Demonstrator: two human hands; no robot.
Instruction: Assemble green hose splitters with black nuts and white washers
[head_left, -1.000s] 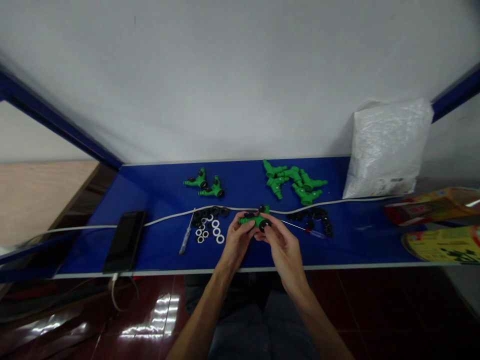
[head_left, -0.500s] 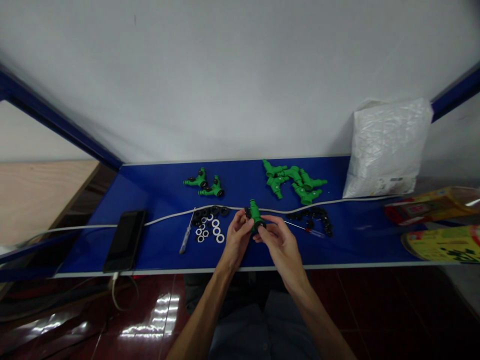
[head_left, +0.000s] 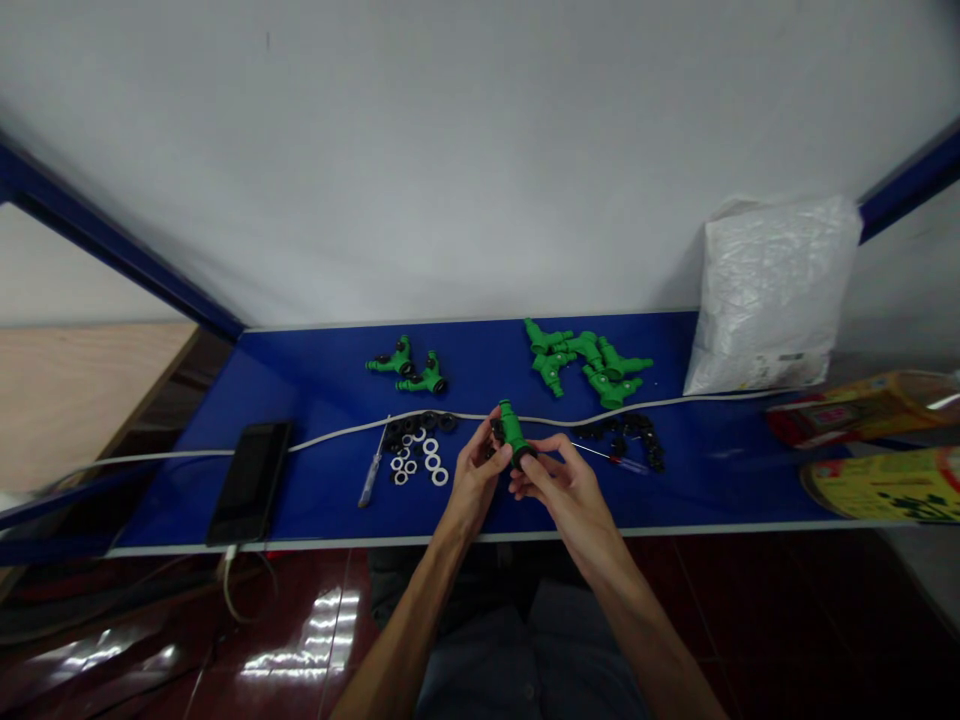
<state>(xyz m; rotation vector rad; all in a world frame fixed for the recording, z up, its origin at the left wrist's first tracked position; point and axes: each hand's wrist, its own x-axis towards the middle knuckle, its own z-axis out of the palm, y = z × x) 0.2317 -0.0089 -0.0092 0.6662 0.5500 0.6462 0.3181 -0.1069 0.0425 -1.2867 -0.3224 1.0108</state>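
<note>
Between my hands, above the front part of the blue shelf (head_left: 315, 500), is a green hose splitter (head_left: 512, 428) with black parts on its side and lower end. My left hand (head_left: 475, 470) grips it from the left, thumb near the black lower end. Closed around that same end from the right, my right hand (head_left: 559, 475) has its thumb on the black ring. White rings (head_left: 433, 462) and black rings (head_left: 431, 420) lie left of my hands. A screwdriver (head_left: 370, 478) rests beside them, and another screwdriver (head_left: 615, 460) lies right of my right hand near small black parts (head_left: 641, 435).
Two green splitters with black parts (head_left: 424, 375) lie at the back left, and several plain green splitters (head_left: 585, 355) at the back right. A white cable (head_left: 337, 432) crosses the shelf. A phone (head_left: 251, 480) lies left; a white plastic package (head_left: 772, 295) and yellow packets (head_left: 885, 485) stand right.
My right thumb and fingers have shifted slightly at the splitter's black lower end. The splitter stays in both hands, and the things on the shelf look unmoved.
</note>
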